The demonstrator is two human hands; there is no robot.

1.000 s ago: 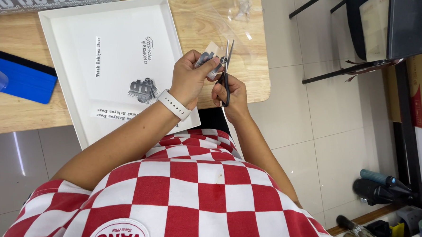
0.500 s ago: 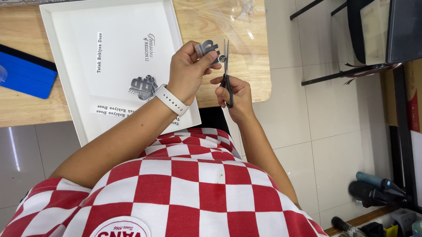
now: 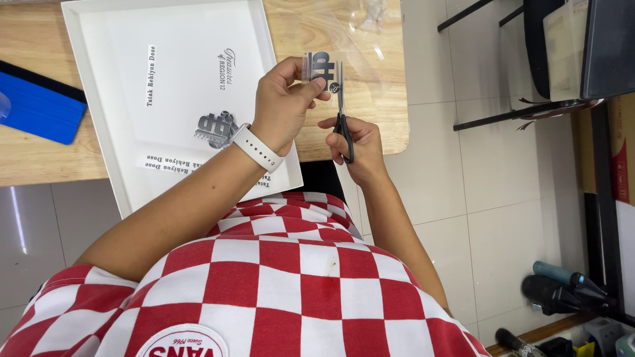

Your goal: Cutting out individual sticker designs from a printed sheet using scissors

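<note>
My left hand (image 3: 280, 105), with a white watch band on the wrist, pinches a small clear sticker piece (image 3: 318, 65) with a dark grey printed design. My right hand (image 3: 355, 140) grips black-handled scissors (image 3: 341, 106), blades pointing up at the sticker's right edge. Both hands hover over the wooden table's (image 3: 31, 155) near edge, just right of a white tray (image 3: 93, 102).
In the tray lie printed transfer strips (image 3: 161, 162) and another dark grey cut-out sticker (image 3: 215, 129). A blue squeegee (image 3: 32, 99) lies on the table at the left. Clear film scraps (image 3: 373, 8) lie at the far right of the table. Chairs and tools stand on the tiled floor at right.
Both hands have risen slightly away from me. The scissors have turned upright and now meet the sticker's right edge.
</note>
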